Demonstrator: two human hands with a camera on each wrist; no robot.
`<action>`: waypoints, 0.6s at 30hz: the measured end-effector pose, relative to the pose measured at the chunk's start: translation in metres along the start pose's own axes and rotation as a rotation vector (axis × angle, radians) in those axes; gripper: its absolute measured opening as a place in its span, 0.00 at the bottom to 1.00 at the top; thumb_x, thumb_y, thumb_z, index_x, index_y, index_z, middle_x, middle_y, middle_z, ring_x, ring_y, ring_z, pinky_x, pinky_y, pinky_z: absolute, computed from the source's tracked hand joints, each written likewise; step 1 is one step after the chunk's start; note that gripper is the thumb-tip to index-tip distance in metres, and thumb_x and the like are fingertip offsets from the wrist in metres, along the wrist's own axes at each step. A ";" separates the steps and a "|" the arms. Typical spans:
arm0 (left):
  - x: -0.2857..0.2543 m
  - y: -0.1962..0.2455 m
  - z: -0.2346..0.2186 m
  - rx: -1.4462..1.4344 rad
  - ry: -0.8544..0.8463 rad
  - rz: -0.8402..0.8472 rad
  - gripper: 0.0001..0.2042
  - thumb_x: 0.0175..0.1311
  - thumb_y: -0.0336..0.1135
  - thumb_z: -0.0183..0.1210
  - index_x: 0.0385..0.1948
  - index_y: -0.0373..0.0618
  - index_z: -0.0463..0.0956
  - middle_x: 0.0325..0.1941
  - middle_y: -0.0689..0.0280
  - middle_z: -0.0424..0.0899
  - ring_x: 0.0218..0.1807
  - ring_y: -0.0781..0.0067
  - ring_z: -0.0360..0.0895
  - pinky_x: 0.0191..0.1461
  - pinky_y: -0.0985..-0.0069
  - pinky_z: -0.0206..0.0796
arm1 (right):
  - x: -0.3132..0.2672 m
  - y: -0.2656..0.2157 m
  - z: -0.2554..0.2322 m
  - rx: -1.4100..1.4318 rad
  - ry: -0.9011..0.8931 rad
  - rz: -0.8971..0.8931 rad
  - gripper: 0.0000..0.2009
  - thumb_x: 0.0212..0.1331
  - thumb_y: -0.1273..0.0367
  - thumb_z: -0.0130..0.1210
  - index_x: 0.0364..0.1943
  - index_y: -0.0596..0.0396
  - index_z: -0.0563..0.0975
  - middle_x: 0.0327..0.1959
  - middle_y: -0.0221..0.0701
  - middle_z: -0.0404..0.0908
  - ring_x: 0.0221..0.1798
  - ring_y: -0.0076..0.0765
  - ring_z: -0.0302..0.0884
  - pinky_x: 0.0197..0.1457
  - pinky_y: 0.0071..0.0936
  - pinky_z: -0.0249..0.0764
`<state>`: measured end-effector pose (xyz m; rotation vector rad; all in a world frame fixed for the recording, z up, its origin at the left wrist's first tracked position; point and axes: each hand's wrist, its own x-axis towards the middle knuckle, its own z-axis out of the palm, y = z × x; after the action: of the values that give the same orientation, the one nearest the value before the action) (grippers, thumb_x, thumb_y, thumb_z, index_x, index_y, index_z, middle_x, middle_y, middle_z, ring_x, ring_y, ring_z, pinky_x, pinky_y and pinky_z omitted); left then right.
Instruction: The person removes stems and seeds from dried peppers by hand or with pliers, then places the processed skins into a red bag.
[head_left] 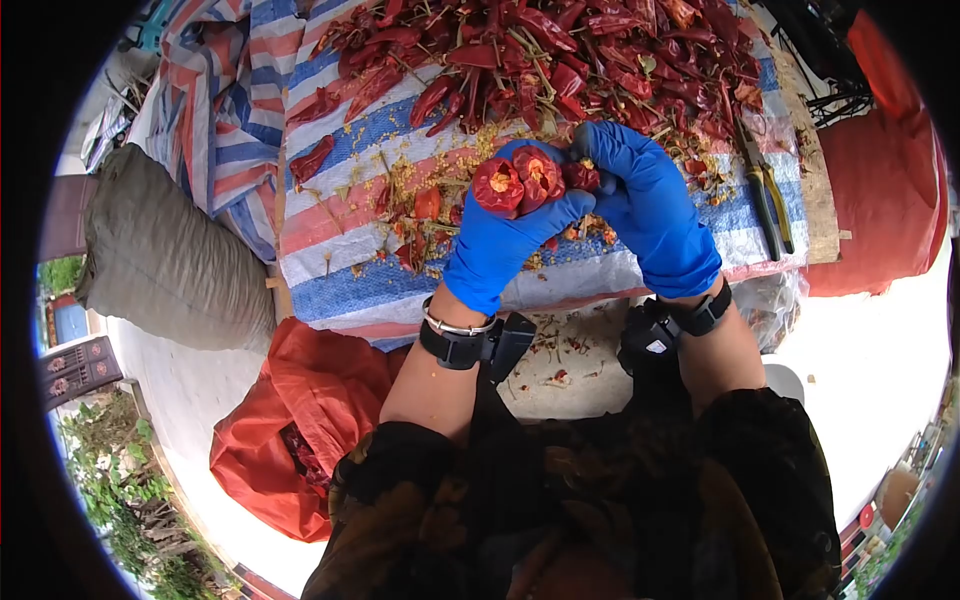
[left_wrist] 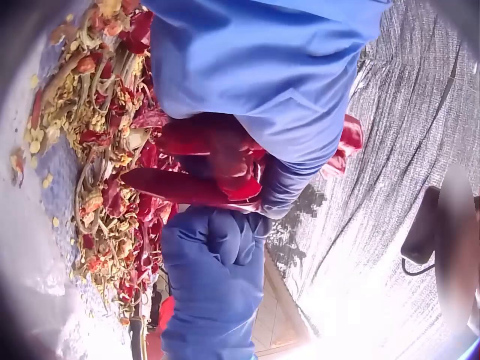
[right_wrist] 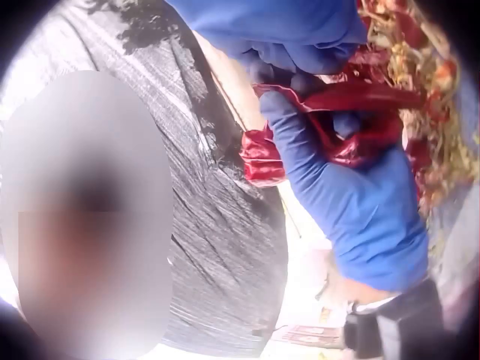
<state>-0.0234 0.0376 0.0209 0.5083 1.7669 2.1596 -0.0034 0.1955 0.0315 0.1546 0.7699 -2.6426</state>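
Note:
Both hands wear blue gloves and meet over the near part of the heap's striped sheet. My left hand (head_left: 515, 240) grips a small bunch of dried red chili peppers (head_left: 500, 187), their opened ends facing up and pale seeds showing inside. Beside them, my right hand (head_left: 655, 215) pinches another chili pepper (head_left: 581, 177) at its end, its fingers curled. Seen from the left wrist, long red pepper bodies (left_wrist: 176, 185) hang below the left hand. In the right wrist view, the left thumb lies across the peppers (right_wrist: 360, 97), close to the right fingertips.
A large heap of dried chilies (head_left: 560, 60) covers the far side of the striped sheet (head_left: 340, 240), with loose seeds and stems nearer. Yellow-and-black-handled shears (head_left: 768, 205) lie at right. A grey-green sack (head_left: 180, 250) and an open red bag (head_left: 300, 420) stand left; a red sack (head_left: 880, 200) right.

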 end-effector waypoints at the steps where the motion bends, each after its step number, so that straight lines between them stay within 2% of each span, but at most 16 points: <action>1: 0.002 -0.001 0.001 -0.002 -0.027 -0.061 0.20 0.43 0.28 0.68 0.40 0.41 0.70 0.38 0.67 0.78 0.41 0.80 0.74 0.42 0.80 0.70 | 0.004 0.004 0.004 -0.526 0.195 -0.341 0.08 0.57 0.66 0.54 0.29 0.58 0.76 0.15 0.23 0.72 0.15 0.17 0.63 0.18 0.17 0.58; 2: 0.004 -0.003 0.003 -0.002 -0.024 -0.062 0.20 0.43 0.28 0.68 0.40 0.41 0.70 0.38 0.67 0.78 0.41 0.80 0.74 0.42 0.80 0.70 | 0.005 0.007 0.007 -1.052 0.390 -0.682 0.08 0.56 0.67 0.55 0.28 0.59 0.77 0.17 0.25 0.73 0.18 0.20 0.68 0.21 0.19 0.62; 3: 0.005 -0.005 0.007 0.071 0.002 -0.050 0.21 0.42 0.29 0.69 0.39 0.41 0.70 0.37 0.68 0.78 0.40 0.80 0.74 0.41 0.80 0.69 | 0.000 0.002 0.012 -1.404 0.462 -0.727 0.07 0.54 0.70 0.56 0.25 0.59 0.77 0.20 0.27 0.76 0.25 0.23 0.73 0.28 0.20 0.67; 4: 0.005 -0.007 0.008 0.145 0.028 -0.040 0.22 0.41 0.30 0.70 0.39 0.41 0.70 0.36 0.69 0.78 0.39 0.81 0.74 0.41 0.80 0.69 | -0.001 0.002 0.012 -1.404 0.462 -0.725 0.07 0.54 0.70 0.56 0.25 0.59 0.77 0.20 0.27 0.76 0.25 0.23 0.73 0.28 0.20 0.67; 6: 0.006 -0.005 0.003 0.157 0.021 -0.037 0.21 0.41 0.30 0.70 0.39 0.41 0.70 0.35 0.69 0.78 0.36 0.80 0.74 0.39 0.80 0.69 | -0.002 0.002 0.012 -1.160 0.344 -0.678 0.07 0.54 0.68 0.57 0.25 0.57 0.76 0.19 0.26 0.74 0.21 0.19 0.69 0.25 0.17 0.63; 7: 0.004 0.001 0.000 0.135 -0.025 -0.082 0.20 0.42 0.30 0.69 0.38 0.41 0.71 0.34 0.68 0.78 0.35 0.80 0.75 0.38 0.80 0.70 | -0.005 -0.001 0.013 -1.161 0.346 -0.676 0.07 0.54 0.68 0.57 0.25 0.57 0.76 0.19 0.26 0.74 0.21 0.19 0.69 0.25 0.17 0.63; 9: 0.001 0.007 -0.002 0.113 -0.070 -0.126 0.19 0.44 0.29 0.68 0.38 0.41 0.71 0.34 0.68 0.78 0.34 0.80 0.75 0.37 0.80 0.70 | -0.011 -0.008 0.016 -0.542 0.241 -0.249 0.08 0.55 0.65 0.56 0.25 0.54 0.77 0.18 0.25 0.72 0.18 0.16 0.64 0.21 0.15 0.57; 10: -0.001 0.008 -0.003 0.012 -0.087 -0.131 0.17 0.46 0.28 0.66 0.38 0.41 0.71 0.33 0.68 0.78 0.33 0.80 0.75 0.36 0.81 0.70 | -0.010 -0.007 0.011 -0.541 0.240 -0.247 0.08 0.55 0.65 0.56 0.25 0.54 0.77 0.18 0.25 0.72 0.18 0.16 0.64 0.21 0.15 0.57; 12: -0.001 0.009 -0.002 -0.086 -0.104 -0.134 0.15 0.47 0.27 0.65 0.37 0.41 0.71 0.33 0.67 0.78 0.32 0.80 0.75 0.35 0.81 0.70 | -0.002 -0.005 -0.001 -0.005 -0.075 0.001 0.09 0.55 0.63 0.56 0.26 0.52 0.77 0.17 0.22 0.69 0.16 0.13 0.58 0.20 0.12 0.50; 16: 0.001 0.002 -0.004 -0.255 -0.090 -0.013 0.12 0.50 0.24 0.61 0.36 0.43 0.71 0.32 0.67 0.78 0.32 0.81 0.75 0.31 0.83 0.69 | 0.005 -0.009 -0.002 0.092 -0.152 -0.021 0.09 0.56 0.63 0.55 0.27 0.53 0.77 0.17 0.22 0.71 0.19 0.13 0.61 0.23 0.12 0.55; 18: 0.006 0.004 -0.010 -0.471 0.090 -0.107 0.12 0.48 0.24 0.58 0.36 0.39 0.71 0.34 0.64 0.77 0.37 0.76 0.74 0.44 0.78 0.67 | 0.000 -0.019 0.006 -0.888 0.412 -0.469 0.09 0.55 0.63 0.56 0.29 0.54 0.78 0.22 0.24 0.75 0.22 0.16 0.67 0.27 0.14 0.62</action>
<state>-0.0330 0.0304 0.0237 0.1956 1.2238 2.4399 -0.0110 0.2069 0.0459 0.2964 2.2536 -2.3857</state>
